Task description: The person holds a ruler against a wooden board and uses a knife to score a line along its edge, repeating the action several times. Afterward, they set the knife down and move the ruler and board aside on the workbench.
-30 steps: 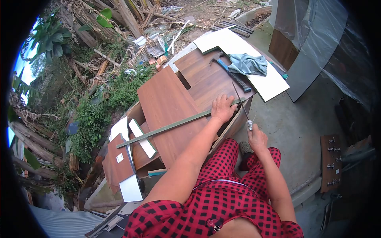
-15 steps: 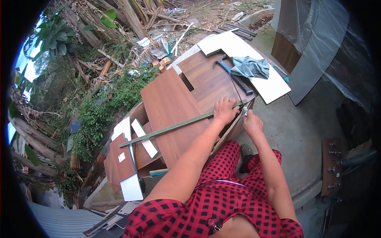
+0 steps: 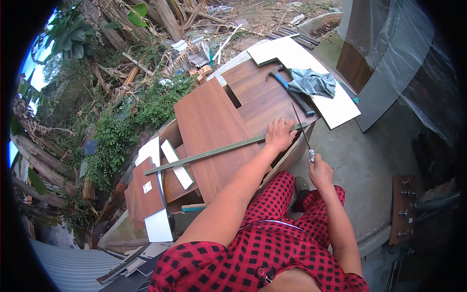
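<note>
A long, narrow green strip [image 3: 209, 154] lies slantwise across the brown wood panels [image 3: 214, 131]. My left hand [image 3: 279, 135] grips it near its right end, pressing it against the panels. In my right hand [image 3: 321, 173] is a thin saw [image 3: 304, 134], its grip wrapped in something whitish. The narrow dark blade crosses the strip just right of my left fingers, its tip pointing up and away. Beyond the blade lies a claw hammer [image 3: 296, 97] with a blue and black handle, beside a crumpled grey-blue cloth [image 3: 314, 82] on a white board [image 3: 335, 109].
At the left end of the stack are a small white piece [image 3: 177, 165] and a brown panel with a label [image 3: 148, 187]. A brown board with metal fittings [image 3: 403, 209] stands on the concrete floor at right. Plastic sheeting [image 3: 389, 39] hangs over upright panels at upper right.
My right hand has drawn back toward me and slightly right, so more of the saw blade shows. My left hand stays on the strip.
</note>
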Tool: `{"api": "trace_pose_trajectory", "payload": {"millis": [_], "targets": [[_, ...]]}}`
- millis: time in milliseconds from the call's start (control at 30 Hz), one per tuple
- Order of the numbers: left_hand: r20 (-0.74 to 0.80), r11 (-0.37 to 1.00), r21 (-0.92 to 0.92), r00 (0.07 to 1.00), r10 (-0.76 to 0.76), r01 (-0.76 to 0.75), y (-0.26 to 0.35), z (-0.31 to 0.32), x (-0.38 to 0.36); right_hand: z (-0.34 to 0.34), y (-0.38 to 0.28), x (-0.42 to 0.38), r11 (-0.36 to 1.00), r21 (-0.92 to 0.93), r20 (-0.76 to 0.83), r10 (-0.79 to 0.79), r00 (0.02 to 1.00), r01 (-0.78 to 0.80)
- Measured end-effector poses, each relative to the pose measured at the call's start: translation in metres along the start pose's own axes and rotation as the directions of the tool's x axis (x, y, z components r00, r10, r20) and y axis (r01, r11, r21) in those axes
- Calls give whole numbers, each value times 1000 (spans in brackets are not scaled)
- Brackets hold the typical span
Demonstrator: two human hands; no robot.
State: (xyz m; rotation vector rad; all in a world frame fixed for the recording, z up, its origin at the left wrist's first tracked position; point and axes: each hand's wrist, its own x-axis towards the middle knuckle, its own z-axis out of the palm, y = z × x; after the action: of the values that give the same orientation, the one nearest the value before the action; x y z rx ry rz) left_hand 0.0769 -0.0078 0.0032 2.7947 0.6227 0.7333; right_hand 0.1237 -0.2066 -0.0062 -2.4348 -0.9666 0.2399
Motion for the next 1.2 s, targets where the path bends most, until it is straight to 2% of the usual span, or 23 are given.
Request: {"api": "trace_pose_trajectory", "payload": {"millis": [100,200,400,533,733,833,1100,1200], "targets": [[10,1000,13,1000,-8,8,0,-1,0,8,-21,47,1000,-12,-30,-23,999,22],[37,1000,14,999,-20,20,1,-2,0,17,-23,58,1000,4,-89,-26,996,26],[20,1000,6,1000,-21,21,0,-1,-1,16,15,-21,1000,16,-21,4,1000,-4],[33,999,-20,999,-26,27,1,-2,0,15,27,-45,999,22,9,34,999,-34],[13,1000,11,1000,-3,2,0,1,0,10,-18,43,999,-6,-61,-38,997,38],[49,1000,13,998,-26,25,2,-3,1,15,-23,53,999,-3,-92,-38,995,38],[35,1000,0,999,-24,24,0,0,1,16,21,-44,998,41,-9,40,999,-40],[48,1000,-16,999,-15,15,0,-1,0,14,20,-41,997,66,-13,34,999,-33]]}}
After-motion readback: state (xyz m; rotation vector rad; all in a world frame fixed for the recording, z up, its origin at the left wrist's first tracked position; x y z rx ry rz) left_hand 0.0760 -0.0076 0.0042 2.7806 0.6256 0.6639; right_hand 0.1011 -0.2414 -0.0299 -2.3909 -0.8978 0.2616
